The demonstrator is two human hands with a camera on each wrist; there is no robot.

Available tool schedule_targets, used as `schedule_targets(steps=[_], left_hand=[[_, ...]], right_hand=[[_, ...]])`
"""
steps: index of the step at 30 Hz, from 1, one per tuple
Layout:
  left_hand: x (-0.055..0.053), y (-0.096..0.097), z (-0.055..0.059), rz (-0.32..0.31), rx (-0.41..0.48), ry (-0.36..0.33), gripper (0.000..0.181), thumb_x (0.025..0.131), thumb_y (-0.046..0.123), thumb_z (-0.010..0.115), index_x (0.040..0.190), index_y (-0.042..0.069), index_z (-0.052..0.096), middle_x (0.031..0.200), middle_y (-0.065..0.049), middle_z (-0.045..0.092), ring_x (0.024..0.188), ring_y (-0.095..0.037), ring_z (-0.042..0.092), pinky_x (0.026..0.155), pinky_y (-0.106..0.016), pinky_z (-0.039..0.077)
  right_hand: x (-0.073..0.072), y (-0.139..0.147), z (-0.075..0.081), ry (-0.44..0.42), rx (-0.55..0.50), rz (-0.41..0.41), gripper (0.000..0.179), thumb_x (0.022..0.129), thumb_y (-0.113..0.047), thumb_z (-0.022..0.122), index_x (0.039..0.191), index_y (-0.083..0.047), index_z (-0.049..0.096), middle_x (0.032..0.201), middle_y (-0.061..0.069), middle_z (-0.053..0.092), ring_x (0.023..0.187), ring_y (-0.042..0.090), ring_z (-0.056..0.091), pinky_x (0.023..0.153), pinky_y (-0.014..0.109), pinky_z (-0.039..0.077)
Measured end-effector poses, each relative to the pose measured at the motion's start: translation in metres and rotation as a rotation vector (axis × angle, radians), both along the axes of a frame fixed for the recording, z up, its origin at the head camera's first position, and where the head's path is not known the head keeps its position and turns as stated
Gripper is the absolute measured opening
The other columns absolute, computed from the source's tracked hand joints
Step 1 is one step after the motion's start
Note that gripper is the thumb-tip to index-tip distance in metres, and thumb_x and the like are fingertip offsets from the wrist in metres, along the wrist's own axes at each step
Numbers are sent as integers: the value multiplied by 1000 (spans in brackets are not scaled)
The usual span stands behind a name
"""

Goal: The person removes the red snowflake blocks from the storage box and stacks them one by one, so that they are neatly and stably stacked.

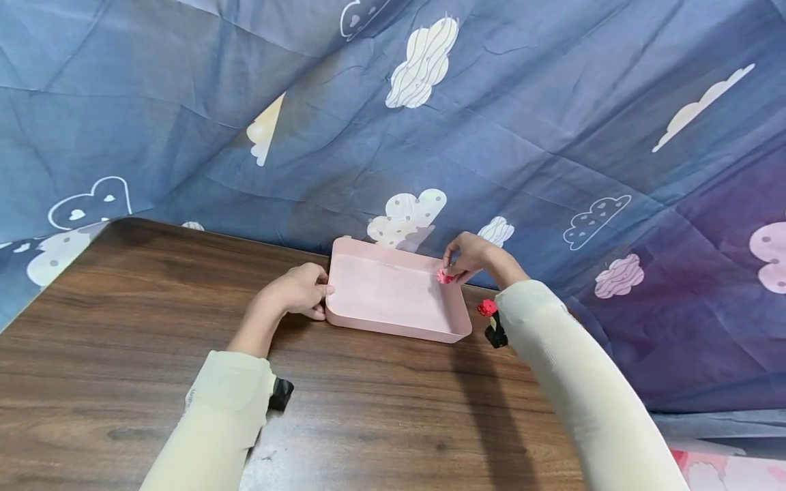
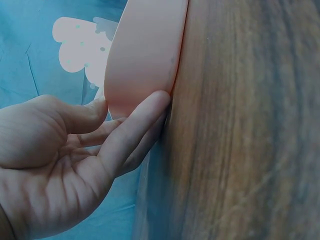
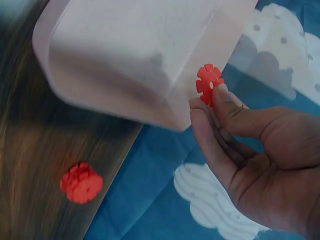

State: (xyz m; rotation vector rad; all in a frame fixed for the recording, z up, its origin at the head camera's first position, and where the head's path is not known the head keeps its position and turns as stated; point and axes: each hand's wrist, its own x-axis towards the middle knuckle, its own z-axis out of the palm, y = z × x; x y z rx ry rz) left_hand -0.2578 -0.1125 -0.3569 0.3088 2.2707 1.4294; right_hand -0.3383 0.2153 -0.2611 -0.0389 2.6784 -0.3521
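A shallow pink tray stands on the wooden table, its floor bare. At its left end my left hand grips the wall; in the left wrist view the thumb lies at the rim and the fingers reach low along the outside. Over the far right corner of the tray, my right hand pinches a red notched plastic disc shaped like a flower, between thumb and fingertips. A small stack of similar red discs sits on the table to the right of the tray, partly beside my right sleeve in the head view.
A blue cloth with cloud prints hangs right behind the tray along the back edge of the brown table. Dark wrist-camera mounts stick out from both sleeves. Something pink and white shows at the lower right.
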Motion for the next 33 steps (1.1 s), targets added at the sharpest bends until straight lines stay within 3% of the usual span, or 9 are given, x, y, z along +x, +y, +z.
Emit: schedule_targets(steps=[7, 14, 23, 33], left_hand=[[0, 2, -1, 4, 19, -6, 36, 112, 3, 50, 143, -15, 47, 99, -18, 66, 77, -16, 68, 78, -29, 72], [-1, 3, -1, 2, 17, -3, 35, 112, 3, 51, 142, -15, 48, 98, -18, 66, 76, -16, 68, 77, -29, 72], [0, 2, 0, 0, 11, -5, 36, 112, 2, 50, 142, -16, 48, 97, -17, 66, 77, -16, 68, 77, -29, 72], [-4, 0, -4, -1, 51, -26, 36, 112, 2, 49, 142, -17, 46, 95, -16, 63, 76, -15, 65, 78, -27, 71]], right_hand=[[4, 28, 8, -19, 41, -19, 8, 101, -3, 74, 103, 2, 68, 84, 9, 73, 73, 13, 75, 77, 32, 72], [8, 61, 4, -38, 22, -45, 9, 102, -3, 71, 103, 5, 66, 81, 10, 76, 68, 9, 71, 74, 30, 72], [20, 111, -12, -123, -210, -241, 8, 105, 4, 62, 108, 11, 60, 86, 8, 71, 78, 12, 71, 80, 31, 72], [23, 132, -31, -147, -320, -315, 8, 105, 10, 55, 112, 13, 57, 83, 6, 67, 77, 11, 68, 79, 29, 72]])
